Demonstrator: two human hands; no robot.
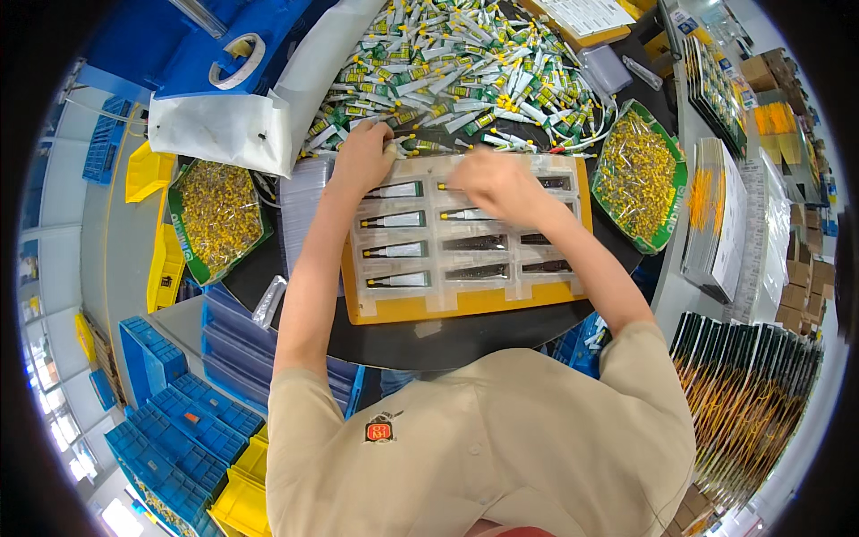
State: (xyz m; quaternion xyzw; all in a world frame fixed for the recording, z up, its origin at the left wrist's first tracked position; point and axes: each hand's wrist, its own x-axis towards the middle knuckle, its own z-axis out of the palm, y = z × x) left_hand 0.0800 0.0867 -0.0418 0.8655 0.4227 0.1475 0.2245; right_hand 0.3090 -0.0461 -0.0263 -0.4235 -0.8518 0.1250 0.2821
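Observation:
A pale blister tray with dark slots (474, 273) lies on an orange-yellow board (420, 310). Small white tubes with yellow caps (394, 250) fill the slots of its left column, and another tube (461, 215) rests in the second row of the middle column. My left hand (365, 157) is at the tray's upper left corner, against a heap of loose tubes (447, 76), fingers curled; what they hold is hidden. Slightly blurred, my right hand (501, 186) is closed over the top slot of the middle column, where a yellow tip pokes out beside the fingers.
Green-rimmed boxes of small yellow caps flank the tray, one at left (215, 219) and one at right (637, 174). Stacked clear blisters (304, 201) stand beside the tray's left edge. Blue crates (179, 430) sit at lower left. Packed cards (747, 403) are at lower right.

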